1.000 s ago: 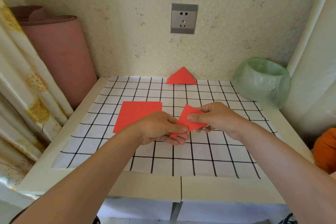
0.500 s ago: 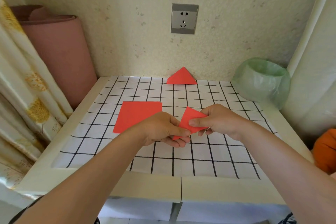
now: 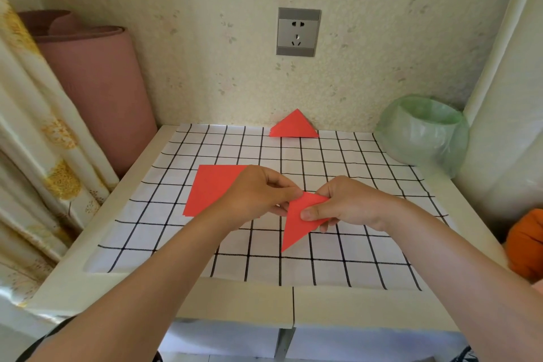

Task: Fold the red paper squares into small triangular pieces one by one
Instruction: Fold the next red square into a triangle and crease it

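The paper (image 3: 298, 225), already folded to a triangle, is held in the air just above the surface (image 3: 235, 300), between the two hands and near the middle of the gridded sheet (image 3: 323, 269). Its long point hangs down towards the person. Its upper corner is pinched by the left hand (image 3: 258, 197), whose fingers are curled round it. The right hand (image 3: 349, 209) grips the right side, with the thumb pressed flat on the red face and the other fingers tucked behind.

A further halving of the paper seems to be in hand. For a clean result, the two sharp corners should be brought together and the edges matched before any crease is set. The crease is then best pressed from the middle outward with a thumb, preferably with the paper laid on the surface. If the layers are let slip, a skewed point may result.

The unfolded squares (image 3: 211, 188) lie flat to the left, partly hidden by the left hand; their number cannot be told. A finished triangle (image 3: 293, 128) rests at the far edge against the wall. A bin (image 3: 423, 132) lined with a green bag stands at the far right corner.
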